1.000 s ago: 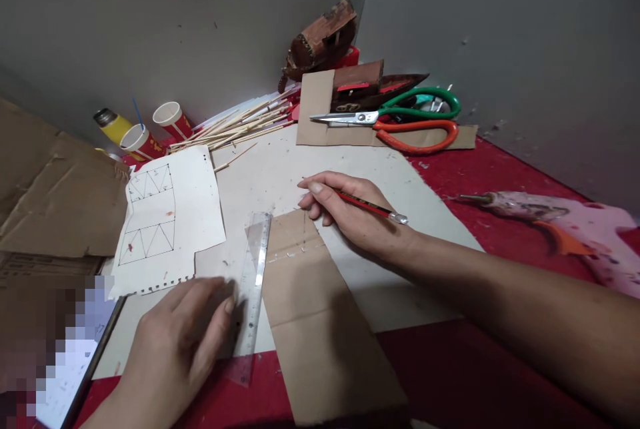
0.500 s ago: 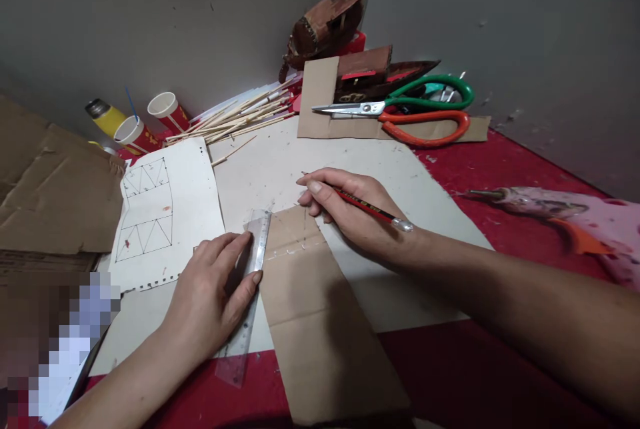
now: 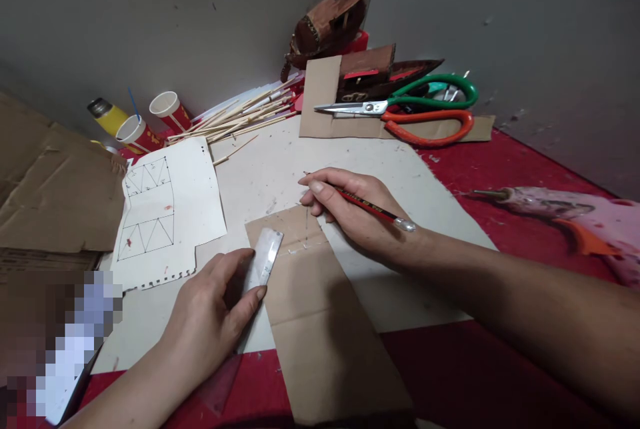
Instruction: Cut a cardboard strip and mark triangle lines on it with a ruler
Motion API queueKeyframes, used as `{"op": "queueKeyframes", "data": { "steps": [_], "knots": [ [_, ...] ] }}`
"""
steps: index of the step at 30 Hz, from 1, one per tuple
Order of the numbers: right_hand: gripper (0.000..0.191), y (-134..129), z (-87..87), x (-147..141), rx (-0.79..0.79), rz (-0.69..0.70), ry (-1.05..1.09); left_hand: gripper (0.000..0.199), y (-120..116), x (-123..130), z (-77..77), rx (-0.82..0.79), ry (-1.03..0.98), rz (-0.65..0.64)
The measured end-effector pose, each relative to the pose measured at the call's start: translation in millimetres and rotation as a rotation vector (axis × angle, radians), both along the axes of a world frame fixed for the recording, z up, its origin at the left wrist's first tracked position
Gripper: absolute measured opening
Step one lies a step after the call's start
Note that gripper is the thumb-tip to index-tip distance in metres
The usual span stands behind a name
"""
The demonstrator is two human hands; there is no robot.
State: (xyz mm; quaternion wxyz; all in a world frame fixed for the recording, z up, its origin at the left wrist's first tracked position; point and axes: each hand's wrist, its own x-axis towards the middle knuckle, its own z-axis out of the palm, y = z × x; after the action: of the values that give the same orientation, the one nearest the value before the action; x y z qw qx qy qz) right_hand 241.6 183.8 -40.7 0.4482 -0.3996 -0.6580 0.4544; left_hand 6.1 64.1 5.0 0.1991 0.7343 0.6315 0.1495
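"Across the middle of the red tabletop (image 3: pixel 430 362), what lies between the hands?"

"A long strip of brown cardboard (image 3: pixel 315 312), its far end on a large cream sheet (image 3: pixel 350 155)."

"And the left hand (image 3: pixel 215 309)?"

"Thumb and fingers pinch a clear, flat plastic ruler (image 3: pixel 266 257) by its edges, its far end overlapping the strip's left side. Lifted or lying flat, I can't tell."

"How does the right hand (image 3: pixel 353 205) grip?"

"Thumb and fingers press around a slim red-and-black pencil (image 3: pixel 367 203) near the strip's far right corner. Its point sits past the strip's end; whether it touches the cream sheet, I can't tell."

"What's around them?"

"Left, a white paper sheet with inked triangles (image 3: pixel 165 209); beyond, thin pale wooden sticks (image 3: pixel 245 119) and metal scissors with one green and one orange handle (image 3: pixel 371 107); right, a pink glue gun with an orange trigger (image 3: pixel 563 205)."
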Motion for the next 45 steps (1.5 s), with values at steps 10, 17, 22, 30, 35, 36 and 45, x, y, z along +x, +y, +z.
{"op": "queueKeyframes", "data": {
  "steps": [10,17,22,30,35,36,45],
  "knots": [
    [0.031,0.6,1.7,-1.1,-0.015,-0.008,-0.019,0.029,2.0,-7.5,3.9,-0.275,-0.459,0.203],
    [0.032,1.1,1.9,-0.7,0.001,-0.011,-0.022,0.036,20.4,-1.6,6.6,-0.436,-0.653,0.319],
    [0.032,0.3,2.9,-0.5,0.003,-0.006,-0.028,0.052,32.9,5.3,7.4,-0.378,-0.567,0.277],
    [0.028,1.4,5.0,-1.9,-0.003,-0.008,-0.028,0.064,42.6,16.2,8.9,-0.348,-0.558,0.265],
    [0.027,1.5,4.9,-1.0,0.010,-0.001,-0.040,0.064,44.3,15.7,6.2,-0.344,-0.525,0.252],
    [0.028,1.5,4.6,-0.7,0.015,-0.001,-0.044,0.063,44.3,15.4,6.3,-0.334,-0.505,0.244],
    [0.029,1.1,4.5,-0.1,0.024,0.000,-0.037,0.048,38.5,12.7,0.8,0.099,0.098,0.011]
  ]
}}
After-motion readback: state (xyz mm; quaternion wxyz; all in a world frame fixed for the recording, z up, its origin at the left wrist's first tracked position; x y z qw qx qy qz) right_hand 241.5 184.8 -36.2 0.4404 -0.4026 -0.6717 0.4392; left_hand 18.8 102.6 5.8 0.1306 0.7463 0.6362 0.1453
